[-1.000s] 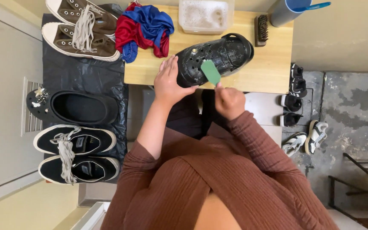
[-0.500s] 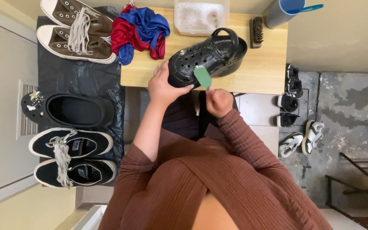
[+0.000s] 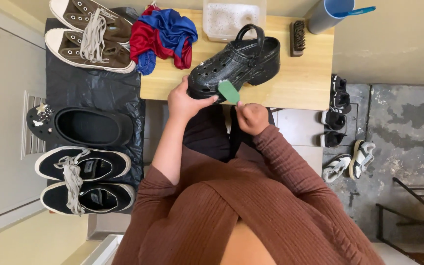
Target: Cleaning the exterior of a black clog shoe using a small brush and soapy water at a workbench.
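A black perforated clog (image 3: 236, 61) lies on the wooden table (image 3: 300, 81), wet with foam specks. My left hand (image 3: 185, 100) grips its toe end at the table's near edge. My right hand (image 3: 251, 117) holds a small green sponge (image 3: 228, 91) pressed against the clog's near side.
On the table are a red and blue cloth (image 3: 163, 34), a clear tub of soapy water (image 3: 231, 17), a brush (image 3: 298, 37) and a blue cup (image 3: 327, 13). A black sheet (image 3: 82, 86) at left holds brown sneakers (image 3: 87, 32), another black clog (image 3: 79, 126) and black sneakers (image 3: 82, 179). Small shoes (image 3: 342, 122) lie at right.
The view has shifted slightly, with the table and clog sitting a little higher in frame. My hands stay on the clog and the sponge; the sponge has slid a little along the clog's side.
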